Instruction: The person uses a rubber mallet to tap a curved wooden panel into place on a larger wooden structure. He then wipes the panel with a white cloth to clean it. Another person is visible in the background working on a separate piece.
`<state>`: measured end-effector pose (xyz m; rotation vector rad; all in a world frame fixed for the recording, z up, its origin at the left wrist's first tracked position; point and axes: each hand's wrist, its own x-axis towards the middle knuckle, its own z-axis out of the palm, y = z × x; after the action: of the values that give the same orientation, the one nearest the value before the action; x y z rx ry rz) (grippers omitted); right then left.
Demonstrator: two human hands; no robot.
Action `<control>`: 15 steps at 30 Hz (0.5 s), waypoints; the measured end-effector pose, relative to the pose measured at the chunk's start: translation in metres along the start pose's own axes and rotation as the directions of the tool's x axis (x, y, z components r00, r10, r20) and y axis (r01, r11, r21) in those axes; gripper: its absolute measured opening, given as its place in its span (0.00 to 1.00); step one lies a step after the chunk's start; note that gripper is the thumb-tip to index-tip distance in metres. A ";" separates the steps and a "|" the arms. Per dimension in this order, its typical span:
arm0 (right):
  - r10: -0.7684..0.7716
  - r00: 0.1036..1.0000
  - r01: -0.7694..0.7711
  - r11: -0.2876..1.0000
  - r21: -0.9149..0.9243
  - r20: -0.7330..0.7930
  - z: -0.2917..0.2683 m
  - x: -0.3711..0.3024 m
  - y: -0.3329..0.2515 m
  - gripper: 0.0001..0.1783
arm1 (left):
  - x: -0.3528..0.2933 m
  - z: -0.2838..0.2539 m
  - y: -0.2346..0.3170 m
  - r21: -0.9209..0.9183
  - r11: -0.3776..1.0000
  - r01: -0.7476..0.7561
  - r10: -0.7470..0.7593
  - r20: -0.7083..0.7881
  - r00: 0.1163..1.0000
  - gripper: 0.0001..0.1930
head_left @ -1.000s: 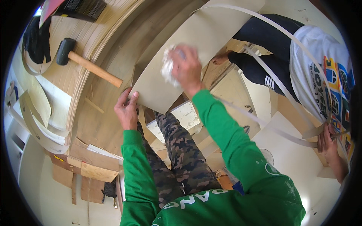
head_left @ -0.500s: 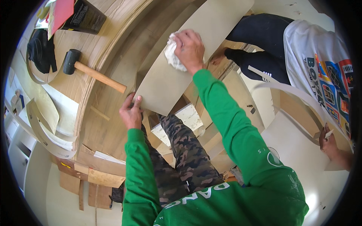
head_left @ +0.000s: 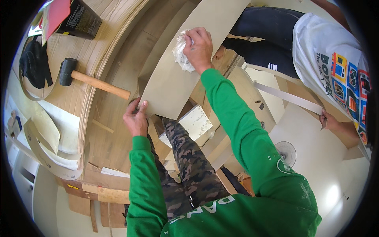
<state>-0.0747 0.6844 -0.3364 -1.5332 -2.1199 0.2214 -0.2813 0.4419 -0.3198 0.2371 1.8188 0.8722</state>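
A long beige panel (head_left: 167, 85) slants from before my knees up toward the far right. My left hand (head_left: 135, 117) grips its near left corner, thumb on top and fingers curled around the edge. My right hand (head_left: 198, 47) is closed on a crumpled white cloth (head_left: 182, 53), pressing it against the panel's face. Part of the cloth is hidden under the fingers. Left of the panel lies a rubber mallet (head_left: 92, 82) with a black head and wooden handle, its handle end close to my left hand.
The mallet rests on a curved wooden worktop (head_left: 106, 43) with a black tin (head_left: 82, 19) and a black cloth item (head_left: 35, 65). Curled edging strips (head_left: 49, 158) lie at left. At right a co-worker (head_left: 316, 51) holds a pale strip (head_left: 288, 96). A fan (head_left: 285, 153) stands behind my right arm.
My right hand and the cloth stay on nearly the same spot of the panel. The co-worker's hand has moved left and up, with the strip now straighter. My view has shifted slightly.
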 end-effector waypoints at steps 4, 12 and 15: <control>-0.157 0.974 0.150 0.987 0.055 0.163 -0.004 -0.066 -0.066 0.11 | 0.010 -0.004 -0.002 0.011 1.000 0.007 -0.007 0.015 1.000 0.29; 0.009 1.000 -0.011 0.999 0.045 0.027 0.017 0.025 -0.043 0.03 | 0.035 -0.013 -0.013 0.067 0.997 -0.036 0.034 0.032 0.999 0.28; 0.056 0.983 -0.044 0.997 -0.069 0.173 0.022 0.008 -0.064 0.04 | 0.039 -0.012 -0.013 0.092 0.993 -0.071 0.070 0.011 0.997 0.27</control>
<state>-0.1409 0.6731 -0.3268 -1.6601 -2.2446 0.3186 -0.3053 0.4485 -0.3548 0.3650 1.8547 0.8354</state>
